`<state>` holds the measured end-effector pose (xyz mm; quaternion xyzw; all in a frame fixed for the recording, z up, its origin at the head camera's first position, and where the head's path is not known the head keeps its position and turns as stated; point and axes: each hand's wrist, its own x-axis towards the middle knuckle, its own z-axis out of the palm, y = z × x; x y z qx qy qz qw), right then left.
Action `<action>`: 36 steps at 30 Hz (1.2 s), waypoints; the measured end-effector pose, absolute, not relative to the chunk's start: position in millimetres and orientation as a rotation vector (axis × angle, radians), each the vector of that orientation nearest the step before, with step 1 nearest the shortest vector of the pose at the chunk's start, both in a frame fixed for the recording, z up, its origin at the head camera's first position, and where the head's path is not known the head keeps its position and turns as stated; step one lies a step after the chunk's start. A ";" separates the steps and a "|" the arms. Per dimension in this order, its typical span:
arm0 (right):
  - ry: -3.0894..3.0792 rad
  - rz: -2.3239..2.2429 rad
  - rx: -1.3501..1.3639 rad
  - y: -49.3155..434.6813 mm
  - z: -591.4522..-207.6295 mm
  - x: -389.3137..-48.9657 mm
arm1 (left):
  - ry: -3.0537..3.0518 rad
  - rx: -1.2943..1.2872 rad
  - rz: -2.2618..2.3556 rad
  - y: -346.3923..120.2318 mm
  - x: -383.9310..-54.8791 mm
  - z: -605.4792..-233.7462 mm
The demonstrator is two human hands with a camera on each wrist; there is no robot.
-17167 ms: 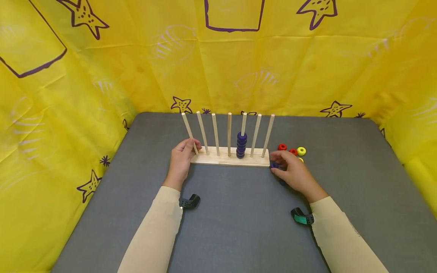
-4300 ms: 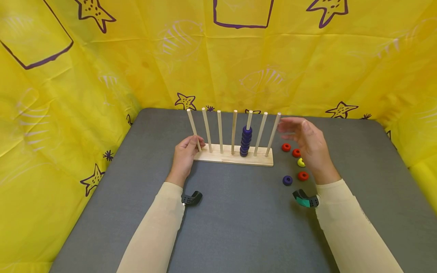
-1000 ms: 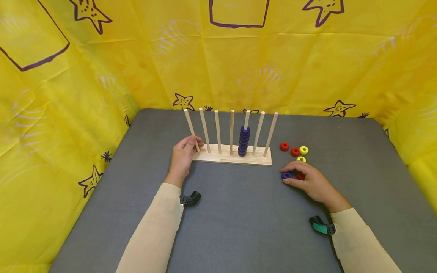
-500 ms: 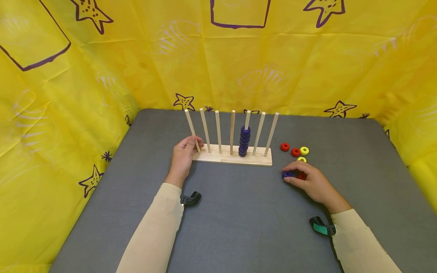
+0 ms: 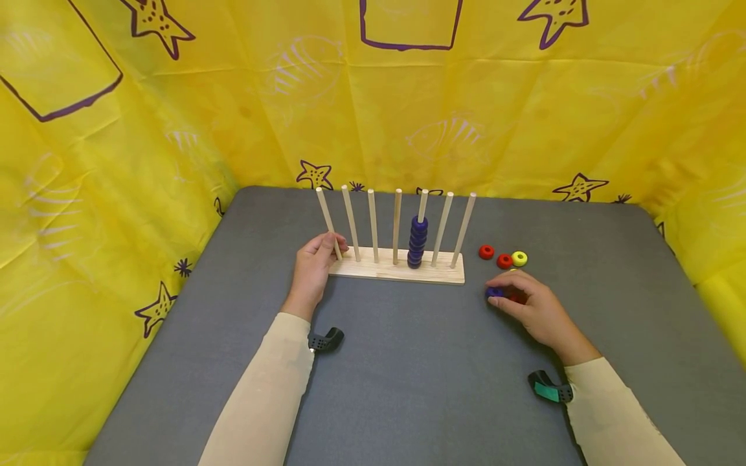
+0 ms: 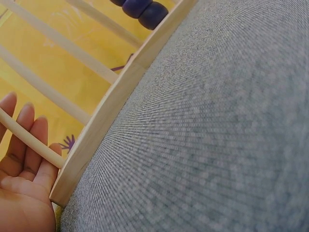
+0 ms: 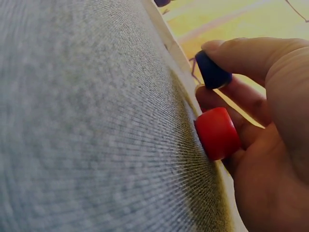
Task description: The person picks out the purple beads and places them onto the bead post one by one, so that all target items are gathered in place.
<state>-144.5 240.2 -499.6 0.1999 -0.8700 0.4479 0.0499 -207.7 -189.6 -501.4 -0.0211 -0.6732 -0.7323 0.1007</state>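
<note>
A wooden peg stand (image 5: pixel 379 270) with a row of upright dowels rests on the table. A stack of dark blue-purple ring beads (image 5: pixel 416 244) fills much of one dowel right of its middle. At its left end my left hand (image 5: pixel 311 268) holds the outermost dowel (image 5: pixel 325 210), fingers behind it. Right of the stand, my right hand (image 5: pixel 531 307) pinches a dark blue bead (image 7: pixel 212 72) between thumb and fingertips. Under that hand, close to the fingers, lies a red bead (image 7: pixel 218 134), partly hidden in the head view.
Beyond the right hand lie two red beads (image 5: pixel 486 252) and a yellow bead (image 5: pixel 519 259); another yellow one is almost wholly covered by the hand. A grey cloth-covered table (image 5: pixel 396 375) extends around everything, backed by a yellow patterned curtain (image 5: pixel 379 116).
Within the last second the right hand has pinched the loose blue bead and shifted it slightly away and rightward. Earlier this hand was raised beside the rightmost dowel. The left hand keeps its place.
</note>
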 end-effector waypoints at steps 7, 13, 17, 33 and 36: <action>-2.546 1.393 0.619 238.3 -497.0 -144.3 | -1.980 -0.055 -2.176 -189.0 -208.7 -501.5; -2.533 1.427 0.582 237.2 -494.0 -144.1 | -1.981 -0.051 -2.169 -188.7 -209.0 -501.4; -2.534 1.442 0.566 235.0 -490.2 -142.8 | -1.987 -0.055 -2.164 -188.8 -208.6 -502.1; -2.509 1.427 0.547 227.7 -478.2 -139.4 | -1.965 -0.060 -2.175 -190.0 -210.0 -504.5; -2.487 1.437 0.561 225.8 -475.8 -139.2 | -1.960 -0.057 -2.181 -189.9 -210.1 -504.4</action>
